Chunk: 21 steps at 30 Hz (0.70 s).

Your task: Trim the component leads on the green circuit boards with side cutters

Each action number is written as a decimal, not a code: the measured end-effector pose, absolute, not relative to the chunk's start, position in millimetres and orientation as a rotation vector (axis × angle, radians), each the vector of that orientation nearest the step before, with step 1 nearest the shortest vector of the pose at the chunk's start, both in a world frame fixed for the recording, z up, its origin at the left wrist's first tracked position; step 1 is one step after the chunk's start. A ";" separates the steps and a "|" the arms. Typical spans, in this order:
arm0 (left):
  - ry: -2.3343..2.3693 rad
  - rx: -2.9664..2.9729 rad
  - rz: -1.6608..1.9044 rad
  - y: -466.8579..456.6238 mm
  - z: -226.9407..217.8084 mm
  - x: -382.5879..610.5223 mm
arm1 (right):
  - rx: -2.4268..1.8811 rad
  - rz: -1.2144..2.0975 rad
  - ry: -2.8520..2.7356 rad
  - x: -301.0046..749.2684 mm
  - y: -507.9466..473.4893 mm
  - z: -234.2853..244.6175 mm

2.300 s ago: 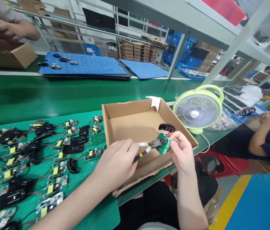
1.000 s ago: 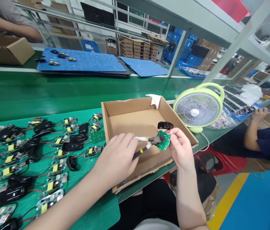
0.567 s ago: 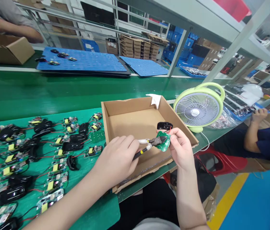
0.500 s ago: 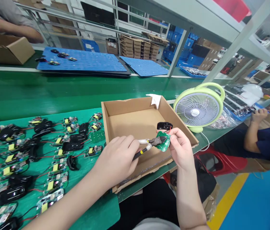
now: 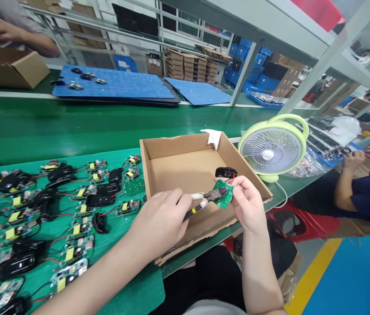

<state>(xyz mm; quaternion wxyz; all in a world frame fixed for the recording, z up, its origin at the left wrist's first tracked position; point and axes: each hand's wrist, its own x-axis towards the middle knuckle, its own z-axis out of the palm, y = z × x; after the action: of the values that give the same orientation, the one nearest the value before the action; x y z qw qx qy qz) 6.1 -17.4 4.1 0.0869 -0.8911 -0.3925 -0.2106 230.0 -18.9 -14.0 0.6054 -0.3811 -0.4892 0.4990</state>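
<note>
My left hand [image 5: 163,215] is closed around the handles of a pair of diagonal cutters [image 5: 213,194]. The cutter jaws lie against the face of a green circuit board [image 5: 224,199]. Between thumb and fingers, my right hand [image 5: 248,202] pinches the board's right edge. A black plastic part [image 5: 226,172] hangs just beyond the board, with red wire beside it. Both hands are over a shallow cardboard box [image 5: 185,164]. Whether the jaws grip a lead on the board is too small to tell.
Left of the box, a green mat [image 5: 132,275] bears several wired circuit boards with black housings. A green fan [image 5: 272,148] stands at the box's right. Blue sheets [image 5: 119,83] lie on the ledge behind. Co-workers' hands [image 5: 355,159] show at far right and upper left.
My hands, the cutters and the board hold nearly the same position. The co-workers' hands at the upper left and far right have shifted slightly.
</note>
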 end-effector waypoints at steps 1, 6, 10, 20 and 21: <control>-1.174 -2.658 -0.617 -17.3 3.5 5.9 | -0.884 1.153 -1.133 230.0 -19.1 -14.0; -1.172 -2.691 -0.653 -17.0 2.0 6.0 | -0.890 1.138 -1.122 229.4 -18.7 -14.0; -1.148 -2.703 -0.746 -17.3 2.6 6.3 | -0.899 1.147 -1.094 227.5 -18.2 -13.0; -1.163 -2.655 -0.750 -16.9 4.5 7.4 | -0.872 1.113 -1.091 228.2 -18.3 -14.3; -1.169 -2.657 -0.748 -16.1 4.7 7.0 | -0.868 1.112 -1.095 228.3 -18.5 -14.6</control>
<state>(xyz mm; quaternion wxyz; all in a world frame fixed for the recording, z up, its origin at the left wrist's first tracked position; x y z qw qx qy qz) 7.0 -16.1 4.7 0.0720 -0.8841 -0.3889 -0.2489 228.3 -18.5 -14.6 0.6271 -0.3785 -0.4777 0.4850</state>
